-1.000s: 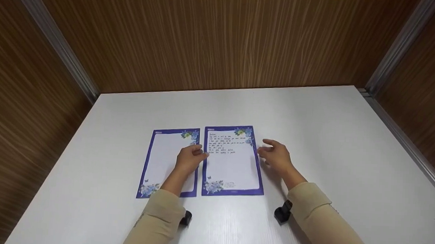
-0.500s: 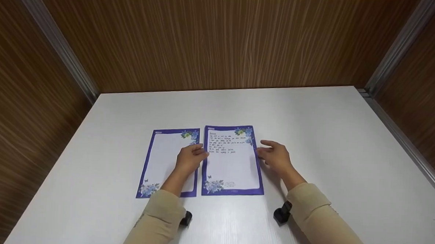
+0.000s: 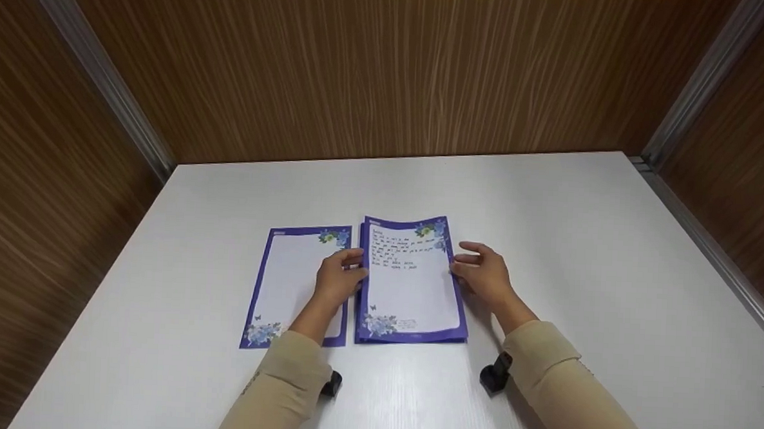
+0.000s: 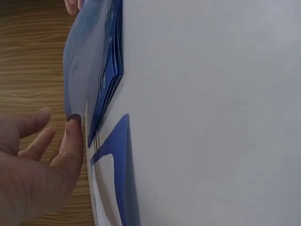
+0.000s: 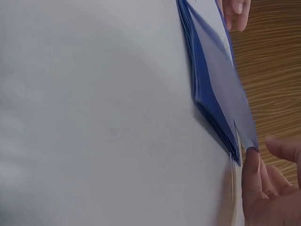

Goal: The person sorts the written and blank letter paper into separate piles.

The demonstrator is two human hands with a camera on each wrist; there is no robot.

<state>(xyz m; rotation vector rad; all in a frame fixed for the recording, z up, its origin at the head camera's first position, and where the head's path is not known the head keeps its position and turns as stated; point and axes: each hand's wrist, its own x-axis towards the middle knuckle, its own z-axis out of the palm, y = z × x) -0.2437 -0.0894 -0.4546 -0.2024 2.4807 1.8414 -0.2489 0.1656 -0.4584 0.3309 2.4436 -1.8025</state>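
Note:
A written sheet of stationery paper (image 3: 410, 296) with a purple border and blue flowers is bowed and lifted slightly off a stack of like-bordered sheets (image 5: 207, 101). My left hand (image 3: 339, 278) pinches its left edge, and in the left wrist view the thumb (image 4: 71, 141) meets that edge. On the other side my right hand (image 3: 486, 274) holds the right edge between thumb and fingers. A blank sheet of stationery (image 3: 289, 268) with the same border lies just left of the stack, partly under my left forearm.
Everything lies on a white table (image 3: 580, 249). Wood-grain panels (image 3: 414, 67) rise behind it and at both sides, with metal strips (image 3: 703, 87) at the corners. Black devices (image 3: 495, 374) are worn at both wrists.
The written sheet has risen off the stack, bowing and shifting slightly right, so the sheets beneath show at its left and bottom edges. My left hand moved slightly right with it.

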